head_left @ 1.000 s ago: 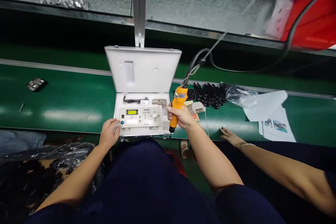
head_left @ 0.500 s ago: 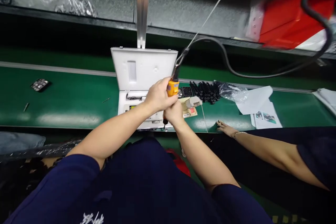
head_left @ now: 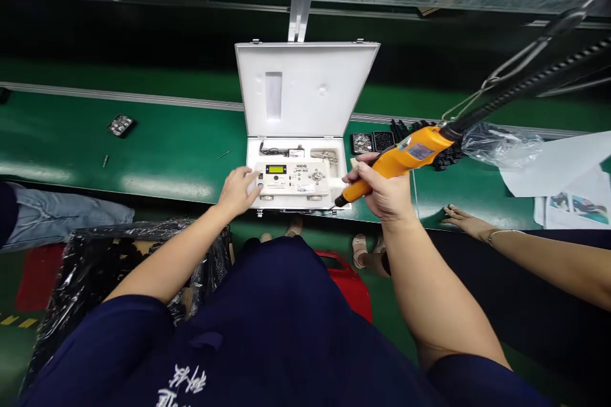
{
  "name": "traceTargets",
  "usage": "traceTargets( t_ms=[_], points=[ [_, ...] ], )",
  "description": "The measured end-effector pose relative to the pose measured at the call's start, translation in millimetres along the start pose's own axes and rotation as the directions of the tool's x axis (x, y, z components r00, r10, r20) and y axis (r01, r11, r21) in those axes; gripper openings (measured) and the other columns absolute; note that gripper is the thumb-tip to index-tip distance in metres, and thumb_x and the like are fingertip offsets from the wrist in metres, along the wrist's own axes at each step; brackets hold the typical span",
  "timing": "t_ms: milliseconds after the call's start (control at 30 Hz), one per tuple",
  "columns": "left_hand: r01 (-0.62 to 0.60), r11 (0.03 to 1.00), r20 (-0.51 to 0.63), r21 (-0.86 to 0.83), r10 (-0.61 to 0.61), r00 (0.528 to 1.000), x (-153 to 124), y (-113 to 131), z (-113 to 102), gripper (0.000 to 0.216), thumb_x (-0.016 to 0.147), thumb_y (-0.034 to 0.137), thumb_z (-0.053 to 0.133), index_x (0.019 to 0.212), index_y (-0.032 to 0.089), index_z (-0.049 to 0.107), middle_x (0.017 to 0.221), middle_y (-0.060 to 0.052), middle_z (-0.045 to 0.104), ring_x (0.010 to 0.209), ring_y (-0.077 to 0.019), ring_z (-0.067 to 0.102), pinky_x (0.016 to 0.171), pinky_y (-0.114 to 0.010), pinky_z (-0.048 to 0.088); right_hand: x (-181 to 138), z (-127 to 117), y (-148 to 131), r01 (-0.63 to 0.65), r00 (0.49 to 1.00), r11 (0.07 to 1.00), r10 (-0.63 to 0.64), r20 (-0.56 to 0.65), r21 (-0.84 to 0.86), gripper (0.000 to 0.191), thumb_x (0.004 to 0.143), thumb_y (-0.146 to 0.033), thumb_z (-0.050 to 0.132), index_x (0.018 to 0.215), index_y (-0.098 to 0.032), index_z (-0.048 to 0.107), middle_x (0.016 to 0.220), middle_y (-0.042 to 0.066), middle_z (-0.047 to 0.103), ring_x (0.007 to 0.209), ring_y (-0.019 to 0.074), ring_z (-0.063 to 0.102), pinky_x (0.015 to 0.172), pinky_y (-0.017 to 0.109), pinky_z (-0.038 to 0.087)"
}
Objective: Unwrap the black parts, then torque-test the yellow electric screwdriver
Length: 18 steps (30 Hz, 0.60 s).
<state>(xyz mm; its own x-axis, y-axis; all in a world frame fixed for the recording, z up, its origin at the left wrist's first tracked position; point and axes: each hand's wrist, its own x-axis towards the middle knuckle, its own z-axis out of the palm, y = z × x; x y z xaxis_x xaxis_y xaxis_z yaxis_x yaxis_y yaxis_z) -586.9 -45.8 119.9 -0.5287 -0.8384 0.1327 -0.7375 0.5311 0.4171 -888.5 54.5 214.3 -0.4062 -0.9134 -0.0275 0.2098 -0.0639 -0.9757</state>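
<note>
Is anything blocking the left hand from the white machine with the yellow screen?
Nothing I can see. The left hand is at the left end of the white machine, by the blue button. The orange tool, in the right hand, is near the other end.

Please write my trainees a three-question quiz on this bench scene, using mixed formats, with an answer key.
1. True or false: the case lid stands open.
2. What colour is the body of the power driver in the right hand? A) blue B) orange C) green
3. Which hand is nearer the lit display on the meter?

Key: 1. True. 2. B. 3. The left hand.
</note>
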Motion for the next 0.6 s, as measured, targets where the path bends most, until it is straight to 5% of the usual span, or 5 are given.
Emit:
traceTargets(
  t_ms=[100, 200, 600],
  points=[
    [0.035, 0.988, 0.152, 0.149, -0.058, 0.987, -41.2, -22.6, 35.7, 0.062, 0.088, 0.048, 0.061, 0.141, 0.017, 0.052, 0.140, -0.019, 0.047, 0.127, -0.0352, 0.046, 0.105, -0.049, 0.042, -6.1, -0.6, -0.5, 0.018, 1.000, 1.000, -0.018, -0.016, 0.009, 0.035, 0.063, -0.038, 0.086, 0.078, -0.021, 0.060, 0.053, -0.006, 0.052, 0.045, 0.0127, 0.051, 0.049, 0.030, 0.049],
    [0.043, 0.979, 0.199, 0.199, -0.083, 0.976, -50.9, -19.3, 53.9, 0.070, 0.090, 0.054, 0.057, 0.150, 0.019, 0.042, 0.142, -0.019, 0.044, 0.126, -0.0352, 0.044, 0.106, -0.048, 0.040, -9.6, 6.7, 0.4, 0.061, 0.995, 0.998, -0.059, -0.080, 0.024, 0.033, 0.061, -0.034, 0.088, 0.073, -0.020, 0.060, 0.051, -0.005, 0.051, 0.043, 0.0123, 0.050, 0.046, 0.029, 0.047],
    [0.157, 0.952, 0.303, 0.262, -0.236, 0.923, -15.3, -4.4, 43.0, 0.098, 0.077, 0.068, 0.067, 0.156, 0.024, 0.030, 0.121, -0.014, 0.048, 0.107, -0.0324, 0.051, 0.093, -0.042, 0.046, -15.5, 8.1, -1.3, 0.015, 0.991, 0.994, 0.000, -0.134, 0.109, 0.033, 0.057, -0.028, 0.088, 0.074, -0.020, 0.061, 0.055, -0.006, 0.052, 0.046, 0.0101, 0.049, 0.046, 0.027, 0.048]
  ],
)
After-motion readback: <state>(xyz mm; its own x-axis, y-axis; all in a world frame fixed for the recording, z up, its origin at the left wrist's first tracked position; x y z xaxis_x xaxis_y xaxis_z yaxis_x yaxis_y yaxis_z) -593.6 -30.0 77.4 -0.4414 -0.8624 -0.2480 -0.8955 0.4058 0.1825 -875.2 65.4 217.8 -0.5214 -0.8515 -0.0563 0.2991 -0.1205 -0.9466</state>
